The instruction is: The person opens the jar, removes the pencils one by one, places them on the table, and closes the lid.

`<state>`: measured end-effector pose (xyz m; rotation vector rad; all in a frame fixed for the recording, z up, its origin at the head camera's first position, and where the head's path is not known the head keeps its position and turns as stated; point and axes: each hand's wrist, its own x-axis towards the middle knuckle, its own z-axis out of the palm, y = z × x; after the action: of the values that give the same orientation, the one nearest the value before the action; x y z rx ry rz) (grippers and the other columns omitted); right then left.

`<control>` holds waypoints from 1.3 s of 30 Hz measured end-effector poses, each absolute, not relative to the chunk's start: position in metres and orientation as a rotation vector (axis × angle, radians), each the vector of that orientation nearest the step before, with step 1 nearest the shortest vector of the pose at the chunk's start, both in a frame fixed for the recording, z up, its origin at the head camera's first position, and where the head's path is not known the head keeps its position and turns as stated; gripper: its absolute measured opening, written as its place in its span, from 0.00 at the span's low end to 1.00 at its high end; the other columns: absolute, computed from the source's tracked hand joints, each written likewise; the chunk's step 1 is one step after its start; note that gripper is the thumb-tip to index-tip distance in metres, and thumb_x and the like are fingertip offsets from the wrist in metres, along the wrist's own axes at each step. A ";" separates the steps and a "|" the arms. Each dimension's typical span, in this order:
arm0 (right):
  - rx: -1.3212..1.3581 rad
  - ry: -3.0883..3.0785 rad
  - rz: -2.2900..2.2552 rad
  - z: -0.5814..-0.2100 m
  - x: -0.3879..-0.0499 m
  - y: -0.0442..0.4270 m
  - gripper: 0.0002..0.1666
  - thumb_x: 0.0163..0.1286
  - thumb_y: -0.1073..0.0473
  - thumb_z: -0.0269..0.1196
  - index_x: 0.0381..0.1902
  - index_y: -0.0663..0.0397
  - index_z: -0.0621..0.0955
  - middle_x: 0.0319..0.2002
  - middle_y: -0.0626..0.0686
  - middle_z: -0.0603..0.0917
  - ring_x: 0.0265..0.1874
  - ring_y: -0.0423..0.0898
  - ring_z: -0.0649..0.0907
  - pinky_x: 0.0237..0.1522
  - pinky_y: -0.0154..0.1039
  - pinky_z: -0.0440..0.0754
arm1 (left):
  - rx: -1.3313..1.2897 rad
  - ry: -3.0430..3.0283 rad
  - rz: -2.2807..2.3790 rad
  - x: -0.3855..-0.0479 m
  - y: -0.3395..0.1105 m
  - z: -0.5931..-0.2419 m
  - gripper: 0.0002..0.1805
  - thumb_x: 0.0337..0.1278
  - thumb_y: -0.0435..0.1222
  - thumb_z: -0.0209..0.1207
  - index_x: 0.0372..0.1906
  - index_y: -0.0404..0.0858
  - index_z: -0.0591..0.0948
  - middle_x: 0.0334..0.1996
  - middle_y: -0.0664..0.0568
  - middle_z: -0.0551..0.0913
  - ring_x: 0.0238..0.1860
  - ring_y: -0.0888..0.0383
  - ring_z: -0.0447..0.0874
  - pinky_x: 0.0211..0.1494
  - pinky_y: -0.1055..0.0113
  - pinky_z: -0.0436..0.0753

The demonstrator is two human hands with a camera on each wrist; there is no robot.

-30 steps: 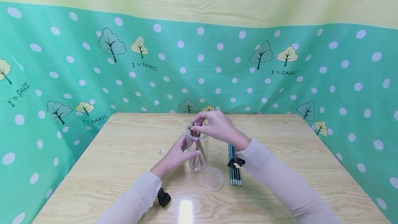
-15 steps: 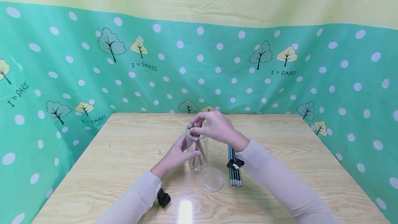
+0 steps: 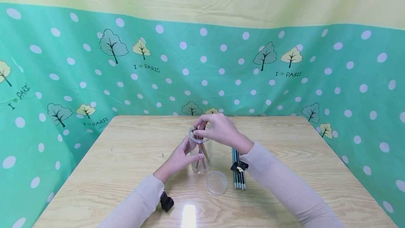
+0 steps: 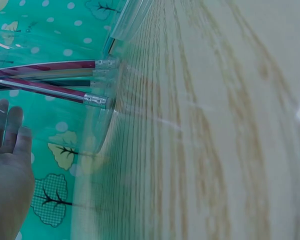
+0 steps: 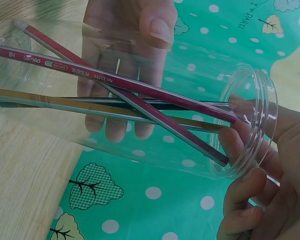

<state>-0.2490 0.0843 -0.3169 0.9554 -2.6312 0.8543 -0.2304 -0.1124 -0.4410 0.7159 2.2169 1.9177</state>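
Barely a shift mid-frame: my left hand (image 3: 179,154) still grips the clear cylindrical plastic jar (image 5: 190,72), my right hand (image 3: 219,128) lingers at its mouth, pinch unclear, so slim red, gold and dark pencils (image 5: 130,88) stay inside.

Head: bright, even lt; white glare on table (image 3: 133,150) at btm ctr, soft shadow by R sleeve (image 3: 284,184). Wrist cams dimmer, hazier; faint highlights on jar (image 5: 195,75).
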 end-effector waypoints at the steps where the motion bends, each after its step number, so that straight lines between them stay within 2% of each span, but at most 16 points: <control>1: 0.957 -2.631 0.854 -0.317 -0.249 0.084 0.10 0.61 0.47 0.75 0.38 0.39 0.87 0.27 0.32 0.83 0.15 0.36 0.71 0.16 0.32 0.65 | 0.719 2.216 1.919 -0.230 -0.113 -0.441 0.44 0.61 0.38 0.69 0.77 0.54 0.59 0.72 0.54 0.68 0.73 0.53 0.62 0.77 0.53 0.59; 7: 0.956 -2.645 0.853 -0.317 -0.249 0.084 0.10 0.60 0.46 0.75 0.36 0.40 0.86 0.27 0.33 0.83 0.18 0.35 0.76 0.17 0.33 0.69 | 0.724 2.212 1.918 -0.231 -0.113 -0.442 0.45 0.61 0.36 0.69 0.78 0.53 0.57 0.73 0.53 0.66 0.74 0.53 0.61 0.77 0.53 0.58; 15: 0.937 -2.684 0.848 -0.315 -0.250 0.084 0.10 0.60 0.48 0.75 0.35 0.40 0.85 0.26 0.33 0.84 0.25 0.31 0.81 0.27 0.33 0.80 | 0.728 2.208 1.923 -0.232 -0.112 -0.441 0.45 0.61 0.37 0.69 0.78 0.54 0.57 0.72 0.54 0.67 0.73 0.54 0.62 0.76 0.55 0.60; 24: 0.941 -2.717 0.846 -0.313 -0.249 0.085 0.06 0.62 0.51 0.73 0.37 0.41 0.87 0.26 0.33 0.84 0.24 0.33 0.81 0.24 0.33 0.78 | 0.751 2.211 1.913 -0.233 -0.112 -0.442 0.44 0.61 0.37 0.68 0.77 0.55 0.58 0.72 0.55 0.68 0.73 0.55 0.62 0.77 0.54 0.60; 33: 0.958 -2.693 0.912 -0.312 -0.247 0.088 0.06 0.63 0.53 0.72 0.37 0.43 0.87 0.29 0.36 0.85 0.30 0.32 0.82 0.31 0.34 0.81 | 0.712 2.217 1.914 -0.232 -0.112 -0.442 0.44 0.60 0.38 0.69 0.77 0.54 0.59 0.73 0.54 0.67 0.73 0.54 0.63 0.76 0.54 0.60; 39: 0.967 -2.668 0.988 -0.309 -0.247 0.092 0.06 0.64 0.54 0.72 0.39 0.45 0.87 0.31 0.38 0.86 0.33 0.37 0.84 0.33 0.35 0.83 | 0.689 2.225 1.912 -0.232 -0.112 -0.442 0.45 0.60 0.39 0.70 0.77 0.54 0.59 0.73 0.53 0.67 0.73 0.53 0.63 0.76 0.54 0.60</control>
<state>-0.2472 0.0922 -0.3088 0.9673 -2.6675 0.9878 -0.2317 -0.1120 -0.4419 0.6890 2.2252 1.9121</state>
